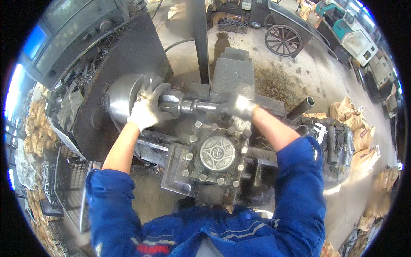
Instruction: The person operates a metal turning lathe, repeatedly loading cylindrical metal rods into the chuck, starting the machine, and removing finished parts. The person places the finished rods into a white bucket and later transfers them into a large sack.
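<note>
A lathe's round metal chuck (123,99) is at the left, with a stepped metal shaft (205,107) stretching rightward from it. My left hand (147,106), in a white glove with grey-coated fingers, lies at the chuck's face. Its fingers are spread around the jaw end of the shaft; how firmly it grips is not clear. Gloved as well, my right hand (234,104) is wrapped around the shaft's right end and hides it. Nearer my body stands the square tool post (217,153), with a round embossed cap and several square-headed bolts.
Behind the shaft rise a grey machine block (232,74) and a dark upright post (201,45). An open-ended pipe (301,107) sticks up at right, near a caliper (319,133) on a cluttered surface. Paper sacks (361,138) and a wheeled cart (284,40) stand beyond.
</note>
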Demonstrator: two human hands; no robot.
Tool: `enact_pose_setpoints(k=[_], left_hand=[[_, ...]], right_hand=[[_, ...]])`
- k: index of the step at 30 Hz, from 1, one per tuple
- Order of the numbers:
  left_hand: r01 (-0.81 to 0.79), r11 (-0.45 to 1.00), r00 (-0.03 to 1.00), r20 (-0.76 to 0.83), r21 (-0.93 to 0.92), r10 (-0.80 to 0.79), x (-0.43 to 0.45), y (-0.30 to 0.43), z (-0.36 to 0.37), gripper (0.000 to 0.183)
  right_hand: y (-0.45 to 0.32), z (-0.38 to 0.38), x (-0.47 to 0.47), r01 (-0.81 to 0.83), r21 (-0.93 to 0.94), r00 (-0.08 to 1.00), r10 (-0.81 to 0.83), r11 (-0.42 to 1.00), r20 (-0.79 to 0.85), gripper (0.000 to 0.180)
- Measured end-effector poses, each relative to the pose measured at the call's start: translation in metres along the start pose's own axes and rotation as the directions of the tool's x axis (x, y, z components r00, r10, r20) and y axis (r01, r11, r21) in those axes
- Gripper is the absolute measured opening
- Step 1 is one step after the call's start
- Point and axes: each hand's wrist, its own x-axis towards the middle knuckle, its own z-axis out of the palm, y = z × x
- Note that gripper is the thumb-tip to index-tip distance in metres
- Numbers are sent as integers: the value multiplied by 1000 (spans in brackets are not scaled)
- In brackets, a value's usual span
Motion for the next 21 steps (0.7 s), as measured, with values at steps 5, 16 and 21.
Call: enact_pose_setpoints(k=[5,16,21], left_hand=[[18,999,1000,25,-26,-17,-2,4,-4,98],[33,999,999,8,-37,-33,-1,1,2,98],[-1,999,999,-44,-32,0,-2,-4,7,96]], right_hand=[[6,34,1,318,-222,934,-344,922,-94,38],[-22,33,14,212,-539,973,-229,815,37,51],[-18,31,24,227,-507,974,-206,831,98,53]])
